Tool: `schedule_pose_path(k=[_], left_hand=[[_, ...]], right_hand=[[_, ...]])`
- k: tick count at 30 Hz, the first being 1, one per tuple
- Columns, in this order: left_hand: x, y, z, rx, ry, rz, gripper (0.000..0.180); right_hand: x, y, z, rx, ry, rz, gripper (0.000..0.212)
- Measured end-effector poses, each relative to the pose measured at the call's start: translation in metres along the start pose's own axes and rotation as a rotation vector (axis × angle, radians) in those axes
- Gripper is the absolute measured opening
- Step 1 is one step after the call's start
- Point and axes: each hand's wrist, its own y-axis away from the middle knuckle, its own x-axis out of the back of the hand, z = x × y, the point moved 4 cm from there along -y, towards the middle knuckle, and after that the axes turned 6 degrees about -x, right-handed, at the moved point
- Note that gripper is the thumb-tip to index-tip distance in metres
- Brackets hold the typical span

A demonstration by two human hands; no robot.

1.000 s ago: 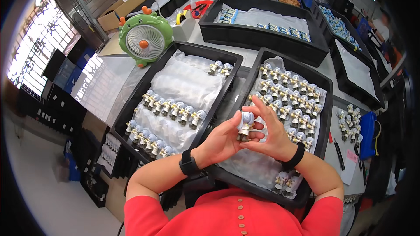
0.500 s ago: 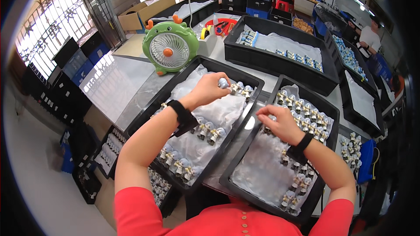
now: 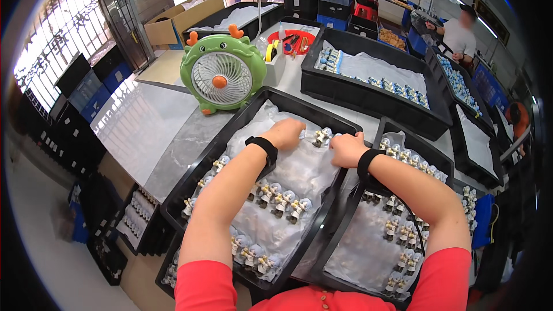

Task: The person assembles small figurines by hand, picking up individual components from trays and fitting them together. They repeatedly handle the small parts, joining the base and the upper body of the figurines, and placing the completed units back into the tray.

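Small figurines with pale blue heads and white-and-gold bodies lie in rows on white sheeting (image 3: 299, 167) in a black tray (image 3: 173, 210) in front of me. My left hand (image 3: 286, 133) is low over the far part of that tray, fingers closed on a figurine (image 3: 302, 134), mostly hidden by them. Just right of it lies another figurine (image 3: 321, 137). My right hand (image 3: 348, 150) reaches across the same tray's right rim with its fingers pinched together; what they hold is hidden. A second black tray (image 3: 340, 247) of similar figurines stands to the right, under my right forearm.
A green animal-shaped fan (image 3: 223, 75) stands beyond the tray. Past it are a red basket (image 3: 305, 37) of tools and a large black bin (image 3: 368, 95) with blue figurines. Stacked crates (image 3: 72, 101) stand at left. Two people (image 3: 461, 37) are farther back at right.
My left hand has lowered its figurine toward the sheeting. My right hand has moved left from the right tray to the left tray's rim. The view has shifted slightly.
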Motion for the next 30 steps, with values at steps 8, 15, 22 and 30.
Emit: schedule_pose_path(k=[8,15,22,30], left_hand=[[0.003,-0.029,-0.018,0.231,0.337,0.223,0.052],[-0.018,-0.045,-0.012,0.37,0.469,0.176,0.059],[-0.016,-0.035,-0.024,0.337,0.41,0.206,0.038],[0.001,-0.012,-0.015,-0.01,0.339,0.627,0.041]], right_hand=[[-0.007,0.046,-0.025,0.303,-0.217,0.12,0.011],[-0.011,0.051,-0.03,0.348,-0.285,0.124,0.011],[-0.012,0.053,-0.027,0.37,-0.352,0.185,0.014],[-0.011,0.054,-0.028,0.374,-0.413,0.197,0.014]])
